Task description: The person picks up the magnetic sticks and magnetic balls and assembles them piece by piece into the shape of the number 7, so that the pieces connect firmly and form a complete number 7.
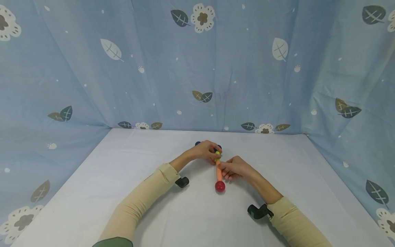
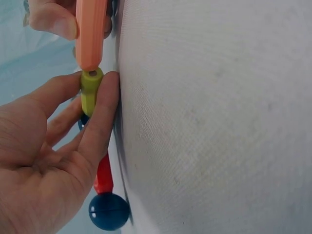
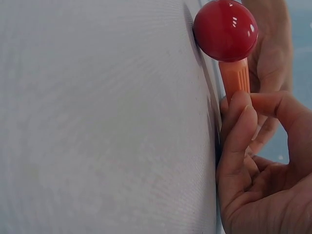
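Note:
My left hand (image 1: 206,151) pinches a short yellow-green rod (image 2: 90,92) between thumb and fingers. My right hand (image 1: 237,167) pinches an orange rod (image 1: 219,173), whose one end meets the yellow-green rod end to end. On the orange rod's near end sits a red ball (image 1: 220,186), close over the table. Beyond my left hand, a dark blue ball (image 2: 109,211) is joined to a red rod (image 2: 104,174); my fingers hide part of that rod. Another blue ball (image 1: 198,143) shows behind the left hand in the head view.
A white cloth covers the table (image 1: 185,212). Blue curtains (image 1: 172,68) with leaf and flower prints hang along the back and both sides. Black wrist cameras (image 1: 258,212) are strapped at both sleeves.

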`<state>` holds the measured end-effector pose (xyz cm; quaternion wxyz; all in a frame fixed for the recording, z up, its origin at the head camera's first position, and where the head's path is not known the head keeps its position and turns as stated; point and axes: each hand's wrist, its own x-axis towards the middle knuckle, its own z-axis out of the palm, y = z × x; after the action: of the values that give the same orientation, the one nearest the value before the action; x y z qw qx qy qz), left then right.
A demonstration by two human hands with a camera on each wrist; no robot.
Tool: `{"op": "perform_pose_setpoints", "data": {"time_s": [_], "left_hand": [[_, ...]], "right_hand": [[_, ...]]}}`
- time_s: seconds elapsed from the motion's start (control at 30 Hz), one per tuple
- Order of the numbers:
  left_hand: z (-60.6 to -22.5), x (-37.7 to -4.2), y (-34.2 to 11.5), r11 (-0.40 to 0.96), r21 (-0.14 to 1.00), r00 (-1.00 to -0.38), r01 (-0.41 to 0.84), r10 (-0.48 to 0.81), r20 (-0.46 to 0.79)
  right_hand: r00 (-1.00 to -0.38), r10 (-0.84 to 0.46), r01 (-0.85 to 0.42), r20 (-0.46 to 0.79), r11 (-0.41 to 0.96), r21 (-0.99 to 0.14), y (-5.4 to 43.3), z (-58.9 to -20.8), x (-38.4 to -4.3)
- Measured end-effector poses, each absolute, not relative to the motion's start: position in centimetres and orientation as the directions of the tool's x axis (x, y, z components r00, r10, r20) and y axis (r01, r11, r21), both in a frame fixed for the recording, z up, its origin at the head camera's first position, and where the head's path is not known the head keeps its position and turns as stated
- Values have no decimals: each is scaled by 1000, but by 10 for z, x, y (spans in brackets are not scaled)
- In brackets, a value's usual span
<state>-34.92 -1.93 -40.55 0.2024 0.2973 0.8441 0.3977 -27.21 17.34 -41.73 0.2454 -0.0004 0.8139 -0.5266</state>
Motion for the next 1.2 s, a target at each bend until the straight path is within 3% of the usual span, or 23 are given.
{"op": "perform_pose_setpoints", "data": {"time_s": [0.63, 1.03, 1.2], "left_hand": [[-410, -350, -20, 560, 732, -760, 387, 643, -90], [-404, -350, -25, 508, 730, -716, 456, 697, -38], [-402, -350, -27, 527, 709, -735, 469, 677, -18]], "right_hand": [[-879, -284, 222, -383, 466, -857, 175, -419, -272], [-880, -251, 251, -404, 477, -843, 173, -417, -272], [-879, -253, 252, -404, 472, -845, 173, -418, -272]]}}
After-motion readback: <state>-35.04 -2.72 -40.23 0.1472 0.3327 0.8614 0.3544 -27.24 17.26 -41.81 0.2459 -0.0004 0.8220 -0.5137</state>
